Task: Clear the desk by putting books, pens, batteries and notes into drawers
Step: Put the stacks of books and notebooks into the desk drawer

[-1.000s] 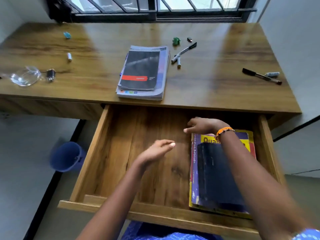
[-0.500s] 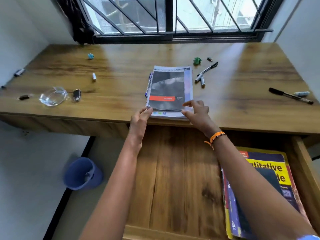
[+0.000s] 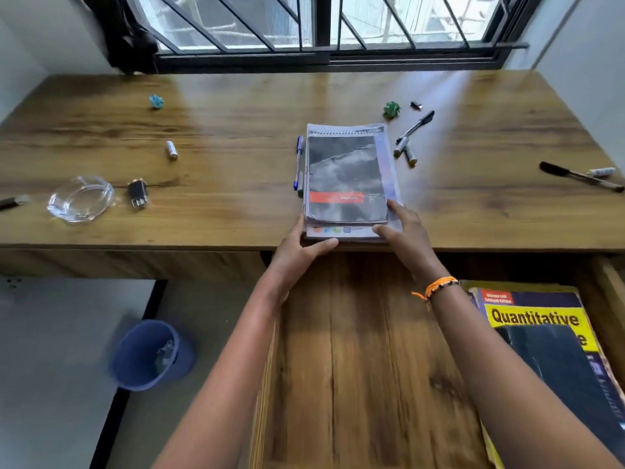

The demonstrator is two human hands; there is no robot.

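Wooden desk (image 3: pixel 209 204) under barred window; open drawer (image 3: pixel 365 350) below. Book stack (image 3: pixel 348 177) at near edge is grasped by left hand (image 3: pixel 297 252) and right hand (image 3: pixel 406 231). Blue pen (image 3: pixel 299 162), touching the stack's left side, is likely dragged off; top book may be shed if tilted.

The single head-worn camera is looking forward and steeply down, close over the desk (image 3: pixel 209 211) and open drawer (image 3: pixel 365 350).
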